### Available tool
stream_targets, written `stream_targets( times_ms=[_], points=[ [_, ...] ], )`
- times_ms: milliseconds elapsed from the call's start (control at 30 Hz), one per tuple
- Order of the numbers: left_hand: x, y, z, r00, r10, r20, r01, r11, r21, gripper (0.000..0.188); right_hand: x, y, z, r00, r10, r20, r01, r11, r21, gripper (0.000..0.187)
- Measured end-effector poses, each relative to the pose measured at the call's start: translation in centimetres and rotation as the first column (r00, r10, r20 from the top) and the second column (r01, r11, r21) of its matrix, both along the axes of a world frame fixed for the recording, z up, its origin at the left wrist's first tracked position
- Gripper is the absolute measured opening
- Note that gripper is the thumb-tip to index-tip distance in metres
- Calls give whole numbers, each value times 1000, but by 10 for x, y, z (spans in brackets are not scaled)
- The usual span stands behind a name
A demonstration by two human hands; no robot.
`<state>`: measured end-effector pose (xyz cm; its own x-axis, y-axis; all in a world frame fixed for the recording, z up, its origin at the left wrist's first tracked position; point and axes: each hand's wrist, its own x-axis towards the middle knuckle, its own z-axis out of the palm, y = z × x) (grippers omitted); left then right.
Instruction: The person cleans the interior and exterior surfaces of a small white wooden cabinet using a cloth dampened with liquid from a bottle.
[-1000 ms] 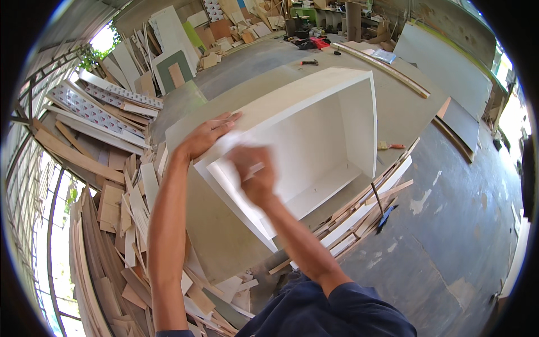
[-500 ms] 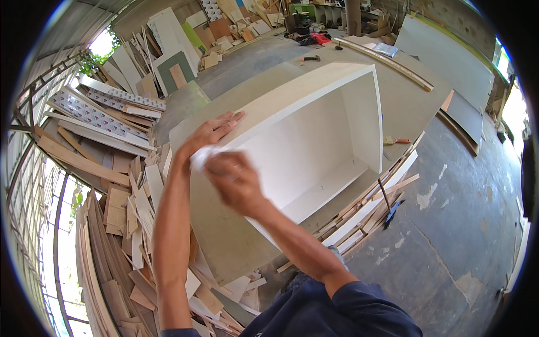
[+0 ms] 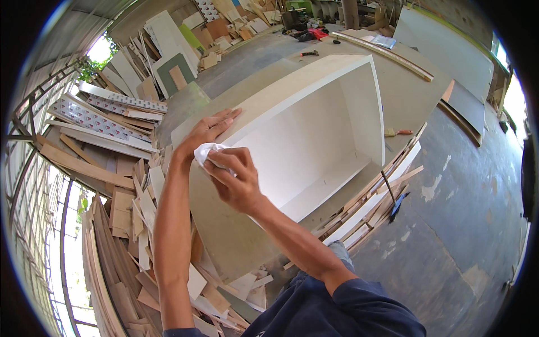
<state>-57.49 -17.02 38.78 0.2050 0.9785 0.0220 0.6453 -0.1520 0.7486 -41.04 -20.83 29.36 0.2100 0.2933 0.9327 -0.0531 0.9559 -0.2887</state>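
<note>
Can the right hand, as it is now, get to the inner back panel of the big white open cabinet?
Probably yes. The right hand holds a white cloth at the front edge of the big white open cabinet, and nothing stands between it and the bare inner back panel.

Bright daylight floods in from blown-out openings at both sides — sharp centre, fisheye-bent dark rim.

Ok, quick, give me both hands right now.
Left hand: open, flat on the top corner of the white cabinet.
Right hand: closed on a white cloth, at the cabinet's front edge.
</note>
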Motion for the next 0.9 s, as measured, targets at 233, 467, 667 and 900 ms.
stream_targets(
  times_ms=[233,467,667,900],
  points=[
    [1,-4,0,999,-20,-48,26,991,133,48,50,76,-4,939,-178,-295,47,914,-402,29],
    [4,-26,32,982,-168,-90,179,975,135,65,108,109,-56,746,-40,-664,-487,648,-585,26],
    [32,-38,45,892,-83,-444,165,975,149,69,122,80,-120,724,-102,-682,-571,467,-675,30],
    [71,-36,47,877,121,-465,-51,986,160,56,104,63,-123,756,-30,-653,-583,421,-695,23]
  ],
)
